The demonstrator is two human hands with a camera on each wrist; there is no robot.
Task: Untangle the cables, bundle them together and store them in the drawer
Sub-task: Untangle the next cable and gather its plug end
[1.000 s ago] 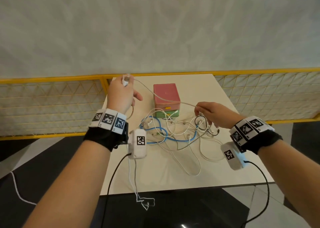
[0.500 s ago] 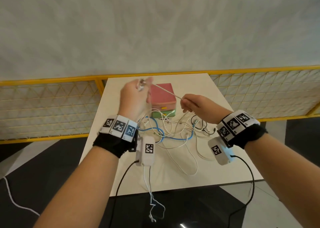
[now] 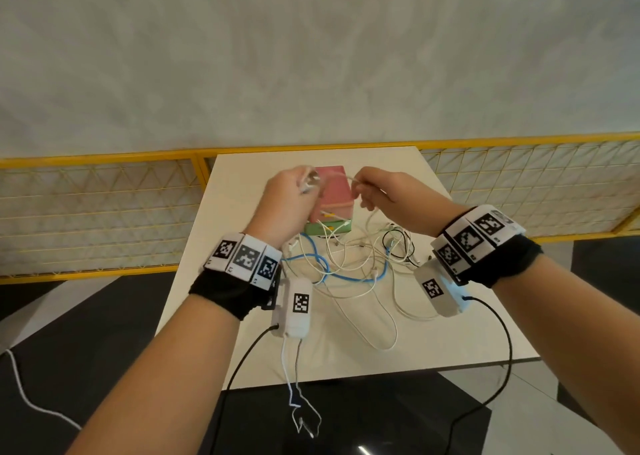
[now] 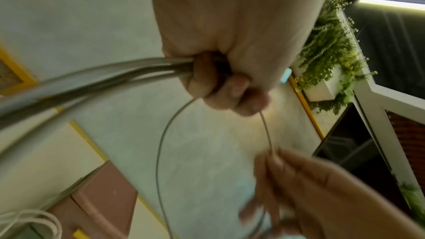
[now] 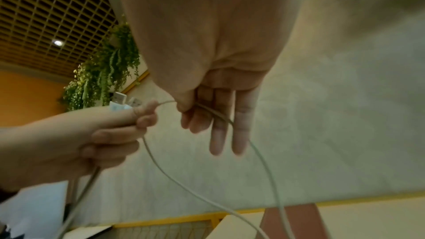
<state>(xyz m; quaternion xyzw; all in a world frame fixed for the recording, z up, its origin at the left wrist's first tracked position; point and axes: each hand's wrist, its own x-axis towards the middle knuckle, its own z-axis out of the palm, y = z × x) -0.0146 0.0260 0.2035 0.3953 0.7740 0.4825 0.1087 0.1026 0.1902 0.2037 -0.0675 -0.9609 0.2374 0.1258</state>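
Note:
A tangle of white, blue and black cables [image 3: 346, 267] lies on the cream table [image 3: 450, 333] in front of a small pink drawer box [image 3: 334, 191] with a green lower tier. My left hand [image 3: 304, 188] is raised before the box and grips gathered strands of a white cable [image 4: 138, 69] in a fist, plug ends [image 5: 122, 101] sticking out above the fingers. My right hand [image 3: 356, 188] is close beside it. Its thumb and forefinger pinch the same white cable [image 5: 168, 102], while the other fingers [image 5: 239, 130] stay straight. A short loop [image 4: 161, 143] hangs between the hands.
A yellow mesh railing [image 3: 104, 212] runs behind and beside the table. Wrist-device cords [image 3: 298, 402] dangle off the table's near edge over the dark floor. Hanging green plants [image 5: 103, 72] show to the side in both wrist views.
The hands have come together: the left moved right, the right moved left and up. The long stretch of white cable between them has shrunk to a short loop.

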